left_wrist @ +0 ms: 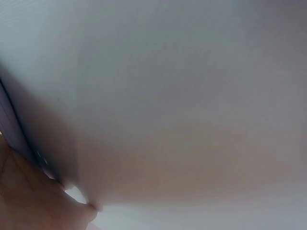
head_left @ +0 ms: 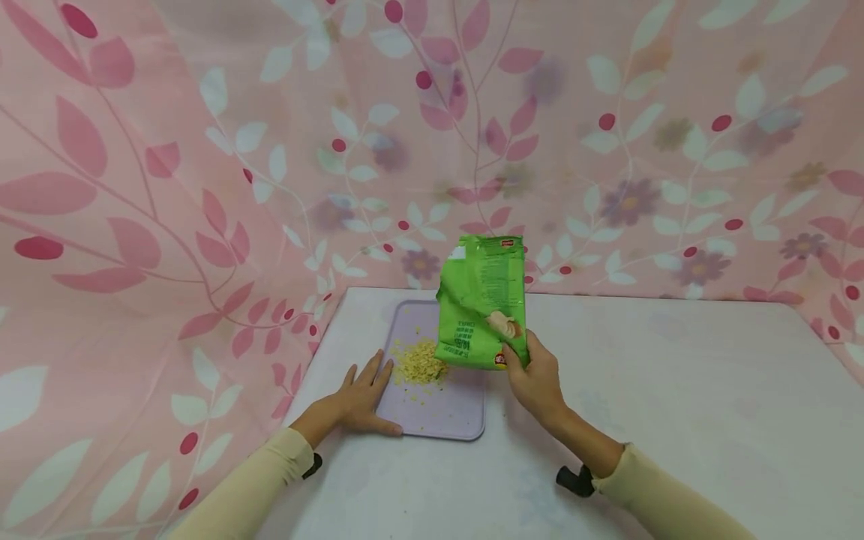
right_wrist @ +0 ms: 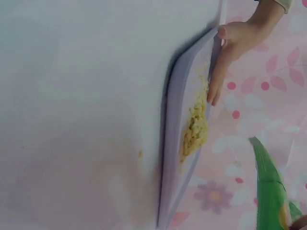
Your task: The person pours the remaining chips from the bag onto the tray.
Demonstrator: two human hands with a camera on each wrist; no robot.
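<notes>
Over the right part of a light purple tray [head_left: 445, 416], my right hand [head_left: 538, 382] holds a green snack bag [head_left: 481, 300]. Thumb and fingers pinch the bag at its lower right corner. A loose pile of yellow crumbled chips [head_left: 420, 364] lies on the tray, with bits scattered around it. My left hand [head_left: 363, 401] rests at the tray's left edge, fingers spread and straight, thumb at the near corner. In the right wrist view the bag [right_wrist: 269, 196] appears at the lower right, apart from the crumbs [right_wrist: 195, 129].
The tray lies on a white-covered table [head_left: 661, 397], which extends well to the right. A crumb [right_wrist: 140, 154] sits on the table beside the tray. Pink leaf-patterned cloth [head_left: 574, 150] hangs behind the table and along its left side.
</notes>
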